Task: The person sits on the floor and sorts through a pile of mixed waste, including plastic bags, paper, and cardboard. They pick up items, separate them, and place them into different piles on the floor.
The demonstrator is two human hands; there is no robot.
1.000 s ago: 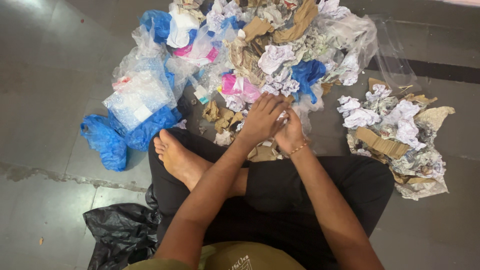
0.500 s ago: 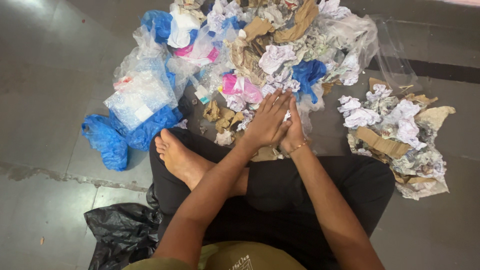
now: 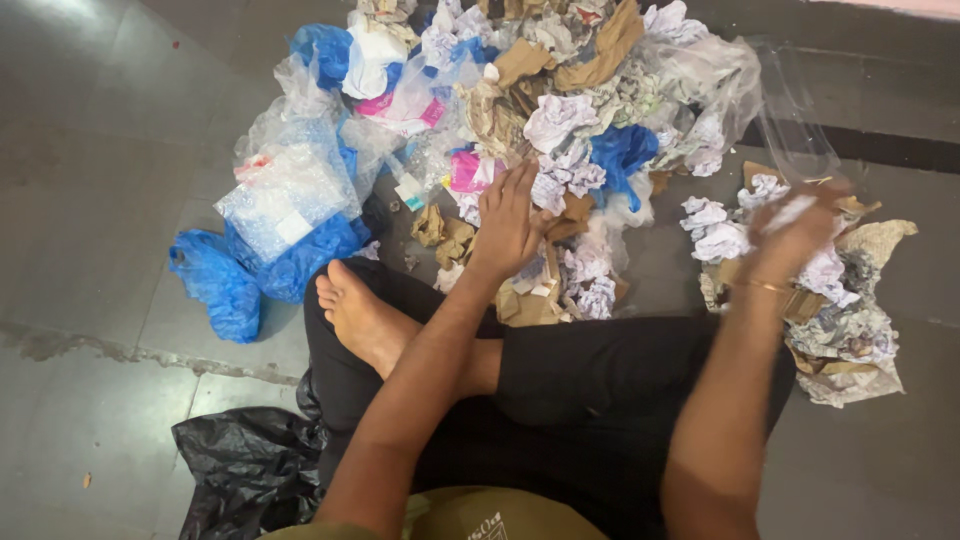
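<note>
I sit cross-legged on a grey floor facing a big mixed heap [image 3: 560,110] of crumpled white paper, brown cardboard scraps and plastic bags. My left hand [image 3: 508,218] lies on the near edge of that heap, fingers spread, touching crumpled paper and a brown scrap. My right hand [image 3: 795,228], blurred by motion and wearing a thin bracelet, hovers over a smaller pile [image 3: 845,320] of paper and cardboard on the right. A small piece of crumpled white paper [image 3: 792,210] seems to be in its fingers.
Blue plastic bags [image 3: 215,285] and clear bubble wrap [image 3: 290,190] lie at the left of the heap. A black bag [image 3: 240,460] sits by my left knee. A clear plastic container [image 3: 790,110] lies behind the right pile. My bare foot [image 3: 365,320] rests over my leg.
My hands were pressed together in front of me. The right hand has swung right over the small pile with a white piece, and the left has moved up onto the big heap.
</note>
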